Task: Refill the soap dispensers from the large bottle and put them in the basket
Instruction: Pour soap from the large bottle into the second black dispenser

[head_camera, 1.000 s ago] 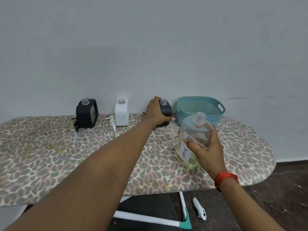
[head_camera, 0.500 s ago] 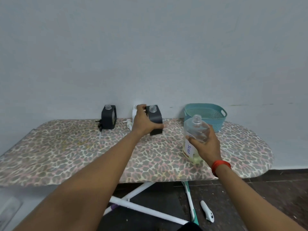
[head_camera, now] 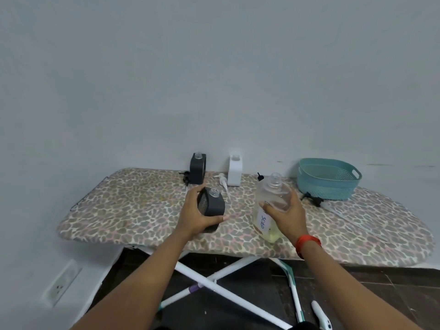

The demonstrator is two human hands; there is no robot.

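L hand (head_camera: pixel 198 217) wraps a grey dispenser (head_camera: pixel 213 204), tilted, neck open, low over the surface (head_camera: pixel 133 206). R hand (head_camera: pixel 289 216) clamps the big bottle (head_camera: pixel 273 198) just beside it, cap off, a little yellowish soap at the bottom. Behind, by the wall: black dispenser (head_camera: pixel 197 169) & white dispenser (head_camera: pixel 234 171), both uncapped. Basket (head_camera: pixel 328 184) at far right.

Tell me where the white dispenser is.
Head view: the white dispenser stands at the ironing board's back edge, between a black dispenser on its left and the teal basket.
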